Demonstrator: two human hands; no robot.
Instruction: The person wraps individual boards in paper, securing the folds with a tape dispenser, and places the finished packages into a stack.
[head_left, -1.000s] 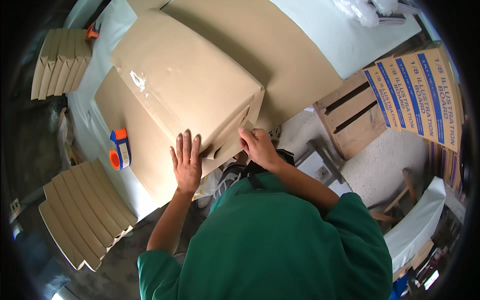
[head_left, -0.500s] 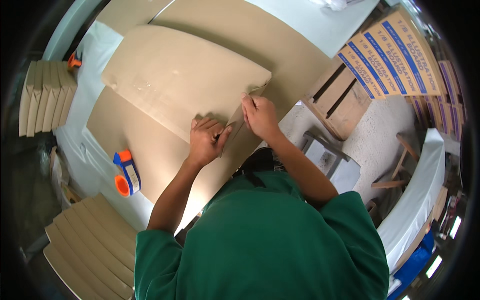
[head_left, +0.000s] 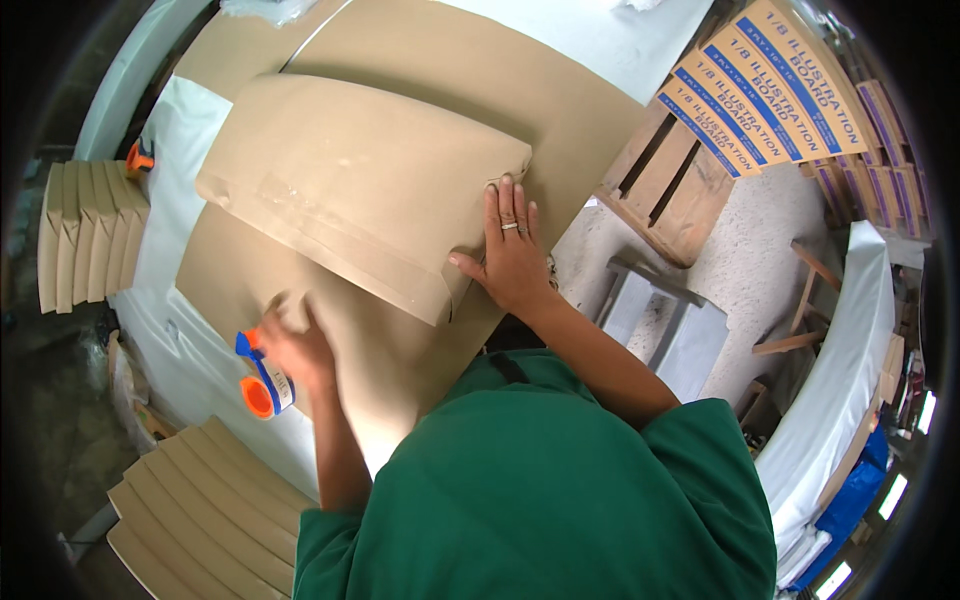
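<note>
A wide brown paper-wrapped package (head_left: 350, 170) lies on the table, with a strip of clear tape along its near-left edge. My right hand (head_left: 515, 250) presses on the package's folded right end, fingers stretched out and a ring on one of them. Motion blurs my left hand (head_left: 298, 345), whose thumb and fingers are apart. It is at the upper end of a blue and orange tape dispenser (head_left: 268, 385), partly covering it; whether it touches is unclear.
Large brown sheets (head_left: 560, 75) lie under the package. Wrapped packs (head_left: 90, 235) stand at far left, and a stack of brown packs (head_left: 205, 505) is at lower left. Another orange tape dispenser (head_left: 140, 158) sits at the table's left edge. Printed cartons (head_left: 765, 90), a wooden pallet (head_left: 665, 190) and a grey stool (head_left: 665, 320) are at right.
My left hand has left the package's end and moved left to the tape dispenser. My right hand has gone from pinching the folded edge to lying flat on it.
</note>
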